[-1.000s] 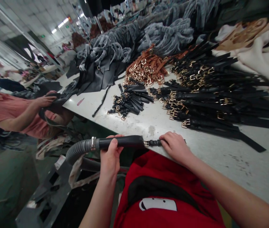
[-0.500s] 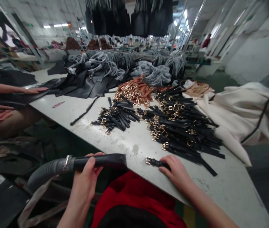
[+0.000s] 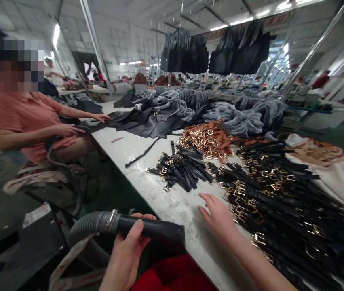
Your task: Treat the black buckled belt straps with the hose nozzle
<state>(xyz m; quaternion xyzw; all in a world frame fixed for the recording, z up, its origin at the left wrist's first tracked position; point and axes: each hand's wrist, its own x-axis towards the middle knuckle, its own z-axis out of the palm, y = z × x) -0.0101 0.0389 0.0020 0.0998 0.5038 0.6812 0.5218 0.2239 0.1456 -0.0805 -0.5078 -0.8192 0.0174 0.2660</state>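
Observation:
My left hand [image 3: 134,242] is wrapped round the black flat nozzle [image 3: 162,232] of a grey ribbed hose [image 3: 91,226], held at the table's front edge. A metal clamp [image 3: 110,220] joins nozzle and hose. My right hand [image 3: 216,212] reaches over the table with its fingers apart and nothing in them. Just beyond its fingertips lies a small pile of black buckle straps [image 3: 186,167] with gold buckles. A bigger heap of black buckle straps [image 3: 283,206] spreads to the right of that hand. Brown buckle straps [image 3: 208,139] are piled behind.
A co-worker in an orange shirt [image 3: 17,121] sits at the left, hands on black leather pieces [image 3: 150,123]. Wrapped grey handles [image 3: 235,117] are heaped at the back. A red pen-like tool [image 3: 117,140] and a thin black strip [image 3: 143,153] lie on the table [image 3: 147,194].
My right hand has let go of a black buckle strap and moved towards the small pile. The left hand still holds the nozzle. The view has swung left, bringing the co-worker into sight.

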